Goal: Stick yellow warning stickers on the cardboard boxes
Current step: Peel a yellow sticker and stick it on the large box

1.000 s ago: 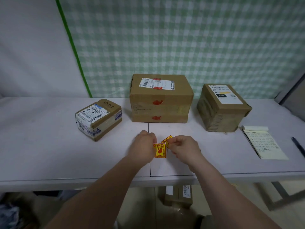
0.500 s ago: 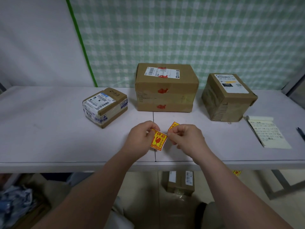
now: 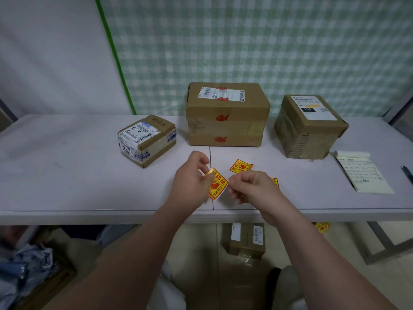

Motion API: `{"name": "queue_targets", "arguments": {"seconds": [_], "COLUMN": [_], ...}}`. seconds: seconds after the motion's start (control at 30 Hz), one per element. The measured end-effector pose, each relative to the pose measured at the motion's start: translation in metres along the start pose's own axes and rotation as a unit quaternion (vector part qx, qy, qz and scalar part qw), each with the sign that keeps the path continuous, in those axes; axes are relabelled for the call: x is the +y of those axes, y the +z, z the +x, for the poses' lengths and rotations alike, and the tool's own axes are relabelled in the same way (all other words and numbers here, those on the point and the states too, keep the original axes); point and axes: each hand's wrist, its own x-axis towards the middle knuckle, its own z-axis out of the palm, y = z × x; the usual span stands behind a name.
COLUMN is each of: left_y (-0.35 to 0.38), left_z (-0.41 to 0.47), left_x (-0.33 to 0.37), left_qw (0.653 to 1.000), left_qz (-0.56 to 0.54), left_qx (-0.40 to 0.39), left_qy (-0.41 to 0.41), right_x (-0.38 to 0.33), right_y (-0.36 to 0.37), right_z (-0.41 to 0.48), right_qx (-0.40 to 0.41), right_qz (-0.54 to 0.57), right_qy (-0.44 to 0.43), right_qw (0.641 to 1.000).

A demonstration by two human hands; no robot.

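Three cardboard boxes stand on the white table (image 3: 67, 180): a small labelled box (image 3: 147, 139) at the left, a large box (image 3: 226, 115) with red marks in the middle, and a cube-shaped box (image 3: 309, 126) at the right. My left hand (image 3: 192, 182) and my right hand (image 3: 252, 186) both pinch a yellow warning sticker (image 3: 218, 184) between them, just above the table's front part. A second yellow sticker (image 3: 241, 166) lies flat on the table behind my right hand. Another sticker (image 3: 275, 181) peeks out from behind that hand.
A notepad (image 3: 362, 173) lies at the right with a pen (image 3: 407, 173) beyond it at the frame edge. Under the table sit another cardboard box (image 3: 247, 240), a yellow sticker (image 3: 323, 227) on the floor, and crumpled plastic (image 3: 24, 265) at the left.
The held sticker has tilted and its left edge curls up under my left thumb. The second sticker now lies free on the table behind my right hand. The view has tilted downward.
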Motion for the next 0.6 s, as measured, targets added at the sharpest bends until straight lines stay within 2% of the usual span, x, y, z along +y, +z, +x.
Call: {"name": "queue_targets", "arguments": {"seconds": [0.1,0.23,0.4,0.6], "left_y": [0.005,0.008,0.007,0.005], "left_z": [-0.008,-0.02,-0.027,-0.03], "left_x": [0.002,0.008,0.018,0.023], "left_qw": [0.996,0.997,0.997,0.996], "left_qz": [0.075,0.052,0.044,0.055], "left_qx": [0.029,0.007,0.023,0.006], "left_qy": [0.037,0.064,0.061,0.065], "right_x": [0.003,0.008,0.008,0.007], "right_y": [0.002,0.008,0.012,0.011], "right_z": [-0.005,-0.011,-0.019,-0.025], "right_qx": [0.021,0.059,0.108,0.137], "right_qz": [0.087,0.094,-0.022,-0.167], "right_qy": [0.007,-0.007,-0.07,-0.131], "right_qw": [0.996,0.994,0.991,0.968]}}
